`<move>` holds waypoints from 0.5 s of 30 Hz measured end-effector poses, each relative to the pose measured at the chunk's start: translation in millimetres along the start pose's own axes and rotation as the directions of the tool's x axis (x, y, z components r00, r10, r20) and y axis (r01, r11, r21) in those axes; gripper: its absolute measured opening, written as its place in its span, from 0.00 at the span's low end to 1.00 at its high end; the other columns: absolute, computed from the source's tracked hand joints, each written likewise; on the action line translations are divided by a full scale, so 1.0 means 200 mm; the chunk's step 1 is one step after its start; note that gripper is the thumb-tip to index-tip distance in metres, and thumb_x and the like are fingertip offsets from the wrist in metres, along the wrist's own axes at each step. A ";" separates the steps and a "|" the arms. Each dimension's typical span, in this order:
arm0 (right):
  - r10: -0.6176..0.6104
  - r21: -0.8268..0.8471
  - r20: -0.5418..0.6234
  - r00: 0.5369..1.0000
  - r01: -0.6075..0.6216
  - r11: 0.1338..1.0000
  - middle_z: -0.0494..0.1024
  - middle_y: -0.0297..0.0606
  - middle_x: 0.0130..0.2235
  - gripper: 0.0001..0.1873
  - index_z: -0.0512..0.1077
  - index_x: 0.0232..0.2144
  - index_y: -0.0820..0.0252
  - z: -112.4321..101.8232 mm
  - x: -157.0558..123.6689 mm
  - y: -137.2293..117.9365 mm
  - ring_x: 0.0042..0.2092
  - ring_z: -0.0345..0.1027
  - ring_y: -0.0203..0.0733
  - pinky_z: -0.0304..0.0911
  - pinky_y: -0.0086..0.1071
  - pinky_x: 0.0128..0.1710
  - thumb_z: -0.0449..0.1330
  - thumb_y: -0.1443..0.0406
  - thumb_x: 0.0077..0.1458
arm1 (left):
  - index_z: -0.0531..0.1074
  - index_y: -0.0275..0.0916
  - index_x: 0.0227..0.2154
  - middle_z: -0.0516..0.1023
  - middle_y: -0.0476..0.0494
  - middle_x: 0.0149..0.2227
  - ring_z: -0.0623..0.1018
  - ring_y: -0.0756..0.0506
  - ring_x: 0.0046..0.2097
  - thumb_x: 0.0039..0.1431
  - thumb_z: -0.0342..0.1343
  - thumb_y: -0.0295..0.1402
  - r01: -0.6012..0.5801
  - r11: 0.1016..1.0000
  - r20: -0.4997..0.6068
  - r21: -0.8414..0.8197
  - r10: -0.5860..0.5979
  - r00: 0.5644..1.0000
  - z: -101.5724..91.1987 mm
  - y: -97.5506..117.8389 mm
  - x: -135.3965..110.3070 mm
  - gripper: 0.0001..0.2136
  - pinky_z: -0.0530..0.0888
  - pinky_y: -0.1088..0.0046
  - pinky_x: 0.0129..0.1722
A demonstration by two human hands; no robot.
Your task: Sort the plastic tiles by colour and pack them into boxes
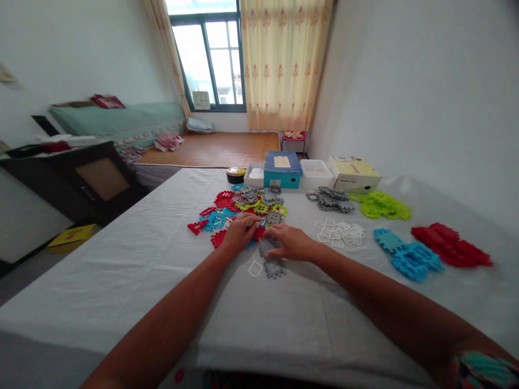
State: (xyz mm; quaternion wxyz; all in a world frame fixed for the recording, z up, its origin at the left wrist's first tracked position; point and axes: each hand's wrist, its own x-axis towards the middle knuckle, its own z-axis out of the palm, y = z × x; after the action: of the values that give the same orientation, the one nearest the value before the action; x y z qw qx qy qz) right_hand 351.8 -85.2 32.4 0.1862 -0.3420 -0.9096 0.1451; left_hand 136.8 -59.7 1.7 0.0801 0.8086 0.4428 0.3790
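My left hand point(241, 232) is at the front of a mixed pile of interlocking plastic building tiles, fingers bent together at a small piece I cannot make out. Beside it my right hand point(291, 242) grips a grey notched tile point(266, 246), thumb on the near side and fingers on the far side. Another grey tile point(274, 268) lies just below that hand, and a small white window piece point(255, 268) is to its left. The pile holds red tiles point(225, 200), blue tiles point(217, 220), grey tiles point(252, 194) and lime green tiles point(261, 207).
To the right lie sorted heaps: grey tiles point(334, 201), lime tiles point(385, 205), white window pieces point(340, 232), blue tiles point(416, 259) and red tiles point(450, 246). A blue box point(283, 175), a white tub point(316, 174) and a yellow-white box point(353, 175) stand behind on the white cloth point(133, 259).
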 end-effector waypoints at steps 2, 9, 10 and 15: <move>-0.010 -0.071 -0.015 1.000 0.008 0.997 0.75 0.46 0.46 0.28 0.72 0.47 0.59 0.05 -0.01 -0.04 0.48 0.68 0.51 0.65 0.42 0.47 0.66 0.50 0.47 | 0.76 0.40 0.40 0.78 0.43 0.42 0.76 0.45 0.46 0.58 0.51 0.25 -0.002 1.000 -0.003 0.001 0.002 1.000 0.00 0.00 0.00 0.11 0.72 0.64 0.50; -0.018 -0.054 -0.078 0.997 0.013 0.998 0.76 0.44 0.47 0.26 0.69 0.50 0.58 -0.01 -0.06 0.05 0.50 0.66 0.48 0.62 0.41 0.50 0.64 0.54 0.51 | 0.77 0.41 0.39 0.79 0.44 0.41 0.76 0.45 0.46 0.59 0.51 0.26 -0.025 1.000 -0.001 0.012 0.025 1.000 0.01 0.01 0.00 0.11 0.72 0.63 0.50; -0.006 -0.064 -0.103 0.995 -0.001 0.998 0.76 0.45 0.47 0.26 0.69 0.50 0.59 -0.03 -0.07 0.08 0.50 0.66 0.49 0.62 0.42 0.51 0.64 0.55 0.52 | 0.77 0.41 0.39 0.79 0.44 0.42 0.76 0.45 0.46 0.58 0.51 0.26 -0.026 1.000 -0.003 0.012 0.026 1.000 0.01 0.00 0.00 0.11 0.72 0.63 0.51; 0.164 -0.189 -0.212 0.963 -0.205 0.960 0.75 0.49 0.50 0.25 0.70 0.51 0.61 -0.19 -0.09 0.35 0.49 0.67 0.50 0.61 0.44 0.51 0.63 0.59 0.52 | 0.77 0.41 0.39 0.79 0.44 0.42 0.76 0.45 0.46 0.58 0.51 0.25 -0.039 0.999 0.002 0.013 0.039 0.999 0.01 0.00 0.00 0.12 0.72 0.63 0.51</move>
State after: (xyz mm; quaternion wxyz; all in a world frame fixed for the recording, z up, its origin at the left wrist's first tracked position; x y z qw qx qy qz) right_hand 420.6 -41.9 35.3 0.2229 -0.4558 -0.8611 0.0314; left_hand 138.5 -60.0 0.9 0.0678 0.8180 0.4292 0.3770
